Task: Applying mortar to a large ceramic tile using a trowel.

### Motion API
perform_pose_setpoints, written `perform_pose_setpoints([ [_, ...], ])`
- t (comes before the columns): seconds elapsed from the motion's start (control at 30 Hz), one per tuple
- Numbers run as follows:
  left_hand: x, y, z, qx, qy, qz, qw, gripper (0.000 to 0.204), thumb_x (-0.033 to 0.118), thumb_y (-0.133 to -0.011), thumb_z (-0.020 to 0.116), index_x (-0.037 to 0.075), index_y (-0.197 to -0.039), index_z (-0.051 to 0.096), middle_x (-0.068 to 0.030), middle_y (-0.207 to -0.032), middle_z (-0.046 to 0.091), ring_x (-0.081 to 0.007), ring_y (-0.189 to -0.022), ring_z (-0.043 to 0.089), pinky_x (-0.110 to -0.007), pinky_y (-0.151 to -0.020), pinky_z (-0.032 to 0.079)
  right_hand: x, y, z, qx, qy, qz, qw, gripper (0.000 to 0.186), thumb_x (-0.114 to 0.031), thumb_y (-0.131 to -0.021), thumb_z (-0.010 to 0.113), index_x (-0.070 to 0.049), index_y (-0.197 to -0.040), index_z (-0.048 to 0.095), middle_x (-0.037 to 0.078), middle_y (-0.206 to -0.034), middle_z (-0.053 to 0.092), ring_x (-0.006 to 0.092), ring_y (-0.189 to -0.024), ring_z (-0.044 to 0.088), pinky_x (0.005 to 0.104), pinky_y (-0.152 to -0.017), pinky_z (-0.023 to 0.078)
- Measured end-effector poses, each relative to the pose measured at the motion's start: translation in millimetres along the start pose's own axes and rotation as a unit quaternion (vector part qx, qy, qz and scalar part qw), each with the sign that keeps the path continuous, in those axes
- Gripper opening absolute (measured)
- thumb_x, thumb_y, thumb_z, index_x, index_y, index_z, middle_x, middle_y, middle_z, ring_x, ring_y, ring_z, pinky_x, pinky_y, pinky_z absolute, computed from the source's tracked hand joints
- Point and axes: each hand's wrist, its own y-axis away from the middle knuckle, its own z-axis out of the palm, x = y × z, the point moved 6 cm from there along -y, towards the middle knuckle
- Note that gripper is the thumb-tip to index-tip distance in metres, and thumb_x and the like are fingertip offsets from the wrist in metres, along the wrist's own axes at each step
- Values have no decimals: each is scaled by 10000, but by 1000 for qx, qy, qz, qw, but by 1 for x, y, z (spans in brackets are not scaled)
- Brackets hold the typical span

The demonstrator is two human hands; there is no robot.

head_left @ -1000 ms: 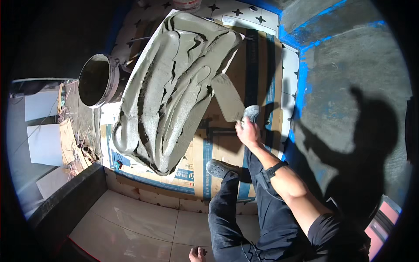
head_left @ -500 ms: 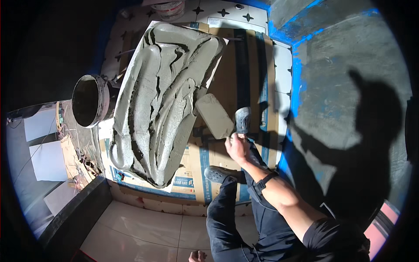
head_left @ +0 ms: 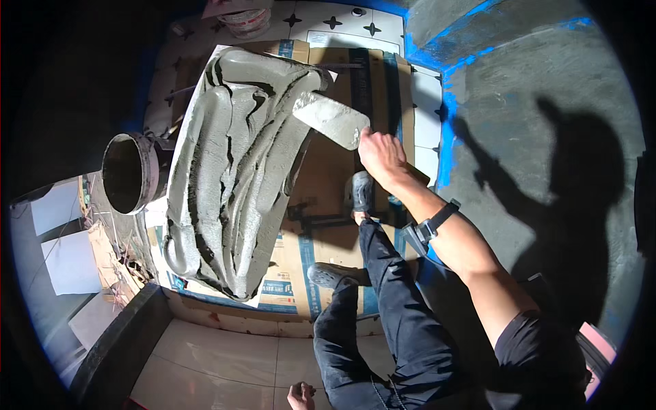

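Observation:
My right hand (head_left: 383, 157) is wrapped round the handle of a trowel (head_left: 333, 121), whose handle is mostly hidden in the grip. The trowel's flat, mortar-smeared blade points left, its tip over the upper right edge of a thick bed of wet grey mortar (head_left: 239, 150). That mortar lies in long ridges and furrows on a large pale tile (head_left: 213, 63), showing only along its borders. At the lower edge, by my knee, my left hand (head_left: 301, 396) has its fingers curled, with nothing seen in them; it is partly cut off.
Flattened cardboard (head_left: 290, 263) lies under the tile and my feet. A mortar-stained bucket (head_left: 133, 174) lies on its side at the left; another bucket (head_left: 246, 24) stands at the back. A dark low kerb (head_left: 126, 342) borders the lower left, and a grey wall (head_left: 526, 89) rises at right.
My right hand and the trowel have moved up and away from me, and the blade has turned to lie over the mortar's upper right edge. My left hand stays low by my knee.

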Motion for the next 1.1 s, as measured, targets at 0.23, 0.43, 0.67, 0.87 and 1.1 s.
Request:
perform_pose_setpoints([
  [0.23, 4, -19, 20, -2, -43, 2, 999, 236, 165, -980, 610, -65, -1001, 657, -148, -834, 699, -203, -737, 679, -334, -686, 555, -30, 18, 94, 51, -335, 51, 940, 278, -297, -900, 667, -45, -864, 557, 184, -754, 678, 424, -740, 669, 506, -650, 527],
  [0.43, 101, -143, 136, 43, -517, 149, 842, 321, 299, -920, 593, 11, -970, 727, -236, -929, 716, -422, -895, 686, -504, -815, 529, -32, 13, 158, 100, -347, 49, 931, 272, -284, -911, 685, -51, -866, 553, 206, -726, 665, 441, -710, 664, 505, -598, 529],
  [0.67, 223, -274, 396, -114, -205, 337, 912, 222, 222, -934, 617, 11, -912, 679, -234, -890, 685, -443, -867, 671, -484, -728, 523, 101, 111, 232, -16, -267, 101, 958, 251, -269, -908, 684, -59, -871, 551, 201, -751, 676, 434, -753, 676, 516, -619, 537],
  [0.87, 200, -340, 517, -170, -174, 247, 938, 352, 299, -876, 713, -3, -1050, 668, -240, -1002, 687, -417, -977, 676, -449, -852, 543, 173, 152, 246, -93, -150, 155, 972, 286, -328, -889, 661, -54, -869, 579, 205, -801, 695, 446, -725, 664, 537, -660, 531],
  [1.1, 171, -338, 538, -182, -97, 218, 954, 521, 315, -881, 727, -43, -1243, 614, -255, -1142, 668, -400, -1079, 661, -437, -937, 528, 174, 107, 248, -196, 22, -47, 979, 305, -336, -859, 639, -40, -930, 612, 187, -880, 683, 375, -778, 681, 512, -739, 501],
])
